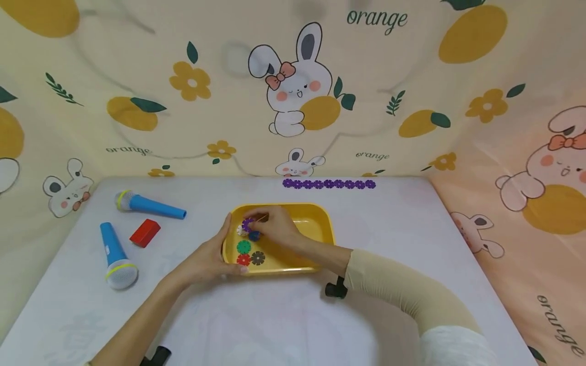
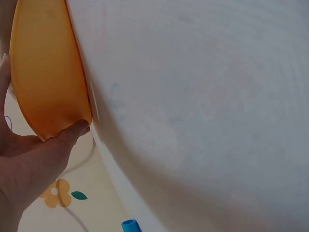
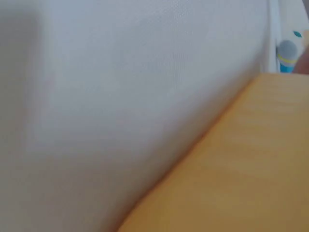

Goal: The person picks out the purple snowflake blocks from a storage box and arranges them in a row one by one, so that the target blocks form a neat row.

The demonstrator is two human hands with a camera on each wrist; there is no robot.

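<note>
A yellow tray [image 1: 293,270] stands on the white table. My left hand [image 1: 208,259] grips its left end, thumb on the front wall and fingers along the left side. The left wrist view shows that thumb pressed on the tray wall [image 2: 50,72]. Over the tray's left part, my right hand [image 1: 279,227] pinches a purple snowflake disc [image 1: 247,224] by its fingertips. Beside it lie a white disc [image 1: 240,231] and a blue disc [image 1: 254,236], partly covered. Nearer me in the tray are a green disc [image 1: 244,247], a red disc [image 1: 243,260] and a grey-brown disc [image 1: 258,258].
A row of joined purple discs [image 1: 329,184] lies along the table's back edge. On the left are two blue toy microphones, one at the back [image 1: 155,207] and one nearer [image 1: 114,249], with a red block [image 1: 145,233] between them. Printed cloth [image 1: 220,117] hangs behind.
</note>
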